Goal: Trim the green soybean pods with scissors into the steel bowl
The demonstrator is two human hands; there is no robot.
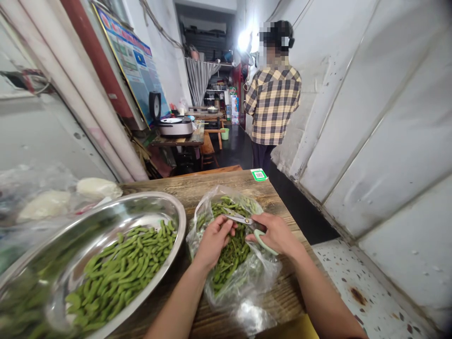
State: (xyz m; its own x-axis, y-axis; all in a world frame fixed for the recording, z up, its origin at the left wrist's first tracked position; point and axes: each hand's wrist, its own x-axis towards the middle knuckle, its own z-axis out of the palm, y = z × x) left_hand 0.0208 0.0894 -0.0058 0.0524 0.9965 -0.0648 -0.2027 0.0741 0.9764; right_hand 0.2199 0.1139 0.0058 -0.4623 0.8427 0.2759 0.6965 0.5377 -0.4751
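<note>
The right hand (273, 233) is closed around the pale green handles of a pair of scissors (243, 219), whose metal blades, slightly parted, point leftward toward the left hand (215, 238). The left hand has its thumb and fingertips pressed together just beside the blades; what lies between them is too small to tell. Both hands are above an open clear plastic bag (266, 275) filled with green soybean pods (235, 256), which rests on the wooden tabletop (277, 200). To the left of the bag stands a wide metal basin (181, 228) with more loose pods (123, 275) spread over its bottom. A green QR-code card (259, 175) lies at the tabletop's far edge. Beyond, a rice cooker (176, 128) with its lid raised sits on another table, and a person in a checked shirt (273, 106) stands facing away.
</note>
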